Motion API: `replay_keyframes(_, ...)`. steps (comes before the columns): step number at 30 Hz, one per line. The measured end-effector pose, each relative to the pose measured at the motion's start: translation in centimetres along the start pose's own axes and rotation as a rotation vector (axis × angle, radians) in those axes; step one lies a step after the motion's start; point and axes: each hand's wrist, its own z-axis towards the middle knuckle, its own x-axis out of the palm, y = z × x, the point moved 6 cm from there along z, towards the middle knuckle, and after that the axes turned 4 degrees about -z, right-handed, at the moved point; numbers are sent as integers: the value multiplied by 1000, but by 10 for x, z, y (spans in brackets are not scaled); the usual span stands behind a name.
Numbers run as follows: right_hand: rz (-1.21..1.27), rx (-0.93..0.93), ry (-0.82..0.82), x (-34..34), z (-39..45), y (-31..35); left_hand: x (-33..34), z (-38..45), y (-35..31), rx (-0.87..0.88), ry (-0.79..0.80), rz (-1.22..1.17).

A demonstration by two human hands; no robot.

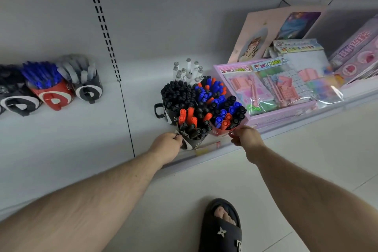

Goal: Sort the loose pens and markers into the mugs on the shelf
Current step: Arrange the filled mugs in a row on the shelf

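Far left on shelf [61, 139]: black mug [19, 102], contents too blurred to tell; red mug [53, 96] full of blue pens [41, 74]; black-white mug [89, 89] with grey markers [78, 67]. Centre cluster: black mug with handle [166, 111] packed with black-capped markers [178, 93]; white markers [188, 70] behind; front black mug [192, 141] with red and black markers, left hand [166, 145] curled against its side, probably gripping. Pink-red mug [222, 131] with blue, red, black markers; right hand [245, 136] pinching its rim. Right: pink box [286, 114] of packaged toy sets.
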Motion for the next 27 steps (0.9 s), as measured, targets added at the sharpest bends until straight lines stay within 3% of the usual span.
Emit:
replay_keyframes(14, 111, -101, -34, 17, -112, 45, -93, -82, -8, 9, -126, -322)
replay_keyframes(27, 135, -172, 307, 194, -204, 145, -271, -155, 52, -32, -361, -539)
